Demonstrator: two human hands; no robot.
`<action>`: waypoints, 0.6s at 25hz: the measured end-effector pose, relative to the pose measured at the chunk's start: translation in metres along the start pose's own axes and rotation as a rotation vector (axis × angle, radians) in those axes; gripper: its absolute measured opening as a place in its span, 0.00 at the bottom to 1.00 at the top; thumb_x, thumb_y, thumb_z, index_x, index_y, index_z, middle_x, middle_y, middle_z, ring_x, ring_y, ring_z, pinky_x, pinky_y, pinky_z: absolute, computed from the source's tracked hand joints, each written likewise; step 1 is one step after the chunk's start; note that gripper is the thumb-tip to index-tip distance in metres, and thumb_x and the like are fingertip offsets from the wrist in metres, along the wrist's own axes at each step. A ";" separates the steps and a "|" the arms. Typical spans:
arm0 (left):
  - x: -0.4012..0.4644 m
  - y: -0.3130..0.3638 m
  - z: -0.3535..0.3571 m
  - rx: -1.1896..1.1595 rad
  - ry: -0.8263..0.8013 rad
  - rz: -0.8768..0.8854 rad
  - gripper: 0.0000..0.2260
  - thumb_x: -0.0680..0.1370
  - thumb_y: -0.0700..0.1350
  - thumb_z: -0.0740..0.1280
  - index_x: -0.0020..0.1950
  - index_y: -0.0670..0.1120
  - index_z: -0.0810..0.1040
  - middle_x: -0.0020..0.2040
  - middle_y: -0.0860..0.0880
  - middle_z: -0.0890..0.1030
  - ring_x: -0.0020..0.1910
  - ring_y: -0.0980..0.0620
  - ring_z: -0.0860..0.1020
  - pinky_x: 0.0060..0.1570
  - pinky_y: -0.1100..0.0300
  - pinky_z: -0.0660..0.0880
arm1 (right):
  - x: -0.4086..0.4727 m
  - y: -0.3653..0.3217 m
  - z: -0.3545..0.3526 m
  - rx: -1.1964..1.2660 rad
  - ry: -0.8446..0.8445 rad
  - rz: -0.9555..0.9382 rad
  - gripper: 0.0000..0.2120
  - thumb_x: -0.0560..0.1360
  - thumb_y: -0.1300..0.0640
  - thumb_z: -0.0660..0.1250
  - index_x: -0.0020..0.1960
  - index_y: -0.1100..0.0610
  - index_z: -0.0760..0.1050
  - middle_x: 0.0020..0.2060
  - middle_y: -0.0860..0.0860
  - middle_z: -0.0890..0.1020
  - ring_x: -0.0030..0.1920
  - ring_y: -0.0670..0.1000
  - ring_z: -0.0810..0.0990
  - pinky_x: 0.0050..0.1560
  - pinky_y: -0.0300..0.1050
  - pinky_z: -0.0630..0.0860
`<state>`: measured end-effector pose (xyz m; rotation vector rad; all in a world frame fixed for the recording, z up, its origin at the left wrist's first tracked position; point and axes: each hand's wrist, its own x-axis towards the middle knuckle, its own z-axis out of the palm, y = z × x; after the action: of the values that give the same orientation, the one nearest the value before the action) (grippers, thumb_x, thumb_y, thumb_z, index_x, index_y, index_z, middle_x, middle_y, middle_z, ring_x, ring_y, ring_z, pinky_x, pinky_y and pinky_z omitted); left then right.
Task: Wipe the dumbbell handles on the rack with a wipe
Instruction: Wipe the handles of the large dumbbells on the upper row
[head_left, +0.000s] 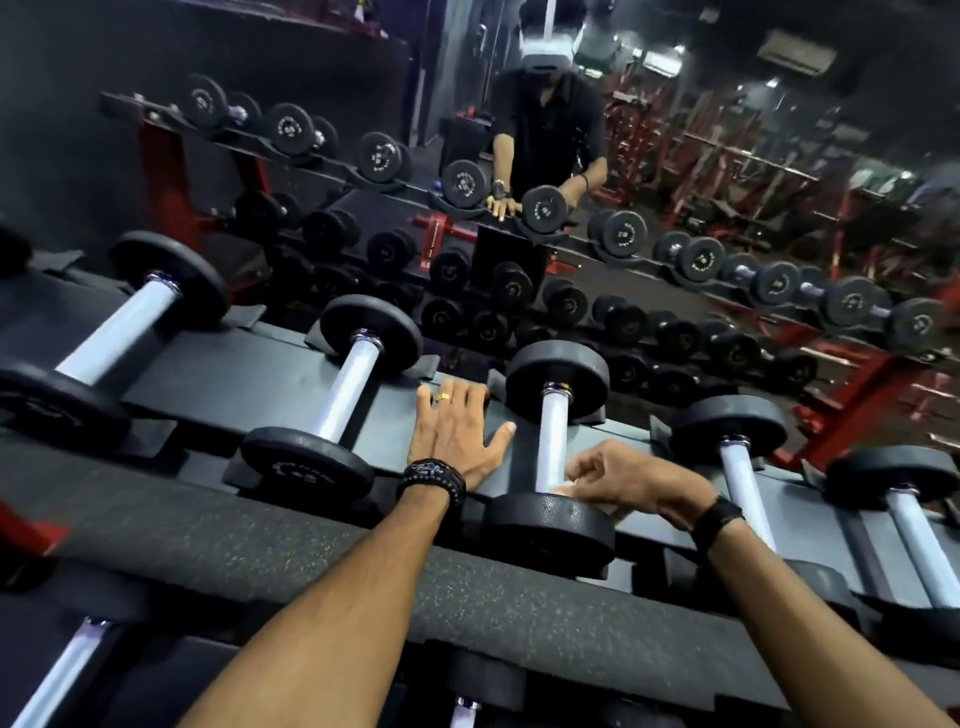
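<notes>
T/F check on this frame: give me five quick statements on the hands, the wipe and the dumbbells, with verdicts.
1. The left hand lies flat on the rack shelf with fingers spread. True.
2. The right hand grips a dumbbell's weight plate. False: it is curled at the near end of the handle, holding the wipe.
3. The left hand wears a ring. True.
4. The dumbbell being wiped is lifted off the rack. False: it sits in its cradle.
5. Both wrists are bare. False: the left has a dark bracelet, the right a black band.
</notes>
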<state>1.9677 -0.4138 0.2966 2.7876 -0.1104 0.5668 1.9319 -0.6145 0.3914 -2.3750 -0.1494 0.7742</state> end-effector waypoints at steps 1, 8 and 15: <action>0.000 0.000 0.001 -0.002 -0.003 -0.001 0.24 0.78 0.64 0.54 0.65 0.48 0.69 0.62 0.49 0.74 0.63 0.47 0.70 0.69 0.43 0.57 | 0.006 -0.001 0.003 -0.092 0.043 -0.017 0.15 0.74 0.53 0.73 0.34 0.56 0.72 0.27 0.50 0.69 0.23 0.42 0.65 0.24 0.34 0.66; 0.000 -0.001 0.002 0.003 0.012 -0.011 0.24 0.78 0.64 0.54 0.66 0.50 0.69 0.64 0.50 0.74 0.65 0.47 0.70 0.69 0.44 0.57 | 0.024 0.038 0.004 0.311 -0.043 -0.067 0.09 0.75 0.63 0.70 0.37 0.56 0.78 0.27 0.49 0.74 0.23 0.41 0.68 0.23 0.32 0.64; 0.000 -0.001 0.001 -0.019 0.016 -0.016 0.23 0.78 0.63 0.55 0.66 0.50 0.69 0.63 0.51 0.74 0.64 0.49 0.70 0.69 0.45 0.58 | 0.019 0.035 -0.003 0.142 0.022 -0.051 0.08 0.74 0.67 0.70 0.37 0.61 0.76 0.22 0.50 0.73 0.20 0.43 0.66 0.21 0.33 0.63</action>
<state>1.9688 -0.4132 0.2953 2.7627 -0.0893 0.5815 1.9466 -0.6385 0.3627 -2.2364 -0.1406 0.7107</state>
